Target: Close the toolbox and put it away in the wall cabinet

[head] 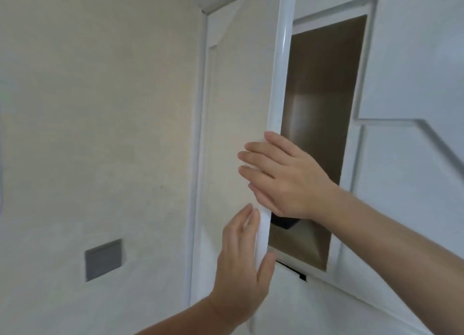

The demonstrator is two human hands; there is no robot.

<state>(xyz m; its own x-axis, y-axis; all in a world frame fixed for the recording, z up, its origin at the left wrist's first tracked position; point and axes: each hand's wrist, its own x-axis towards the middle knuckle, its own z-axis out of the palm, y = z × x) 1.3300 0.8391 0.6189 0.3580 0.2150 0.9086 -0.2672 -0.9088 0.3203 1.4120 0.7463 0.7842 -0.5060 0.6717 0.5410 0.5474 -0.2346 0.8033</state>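
The wall cabinet (324, 88) stands partly open, its brown inside showing. Its white door (278, 78) swings toward me, edge on. My right hand (283, 176) lies flat over the door's edge with fingers spread on the inner face. My left hand (242, 256) holds the door's lower edge, thumb on one side and fingers on the other. A dark object (285, 223), perhaps the toolbox, shows low inside the cabinet, mostly hidden behind my right hand.
A cream wall (100, 108) fills the left side, with a grey square plate (103, 259) low on it. White cabinet fronts (414, 70) with angled grooves lie to the right of the opening.
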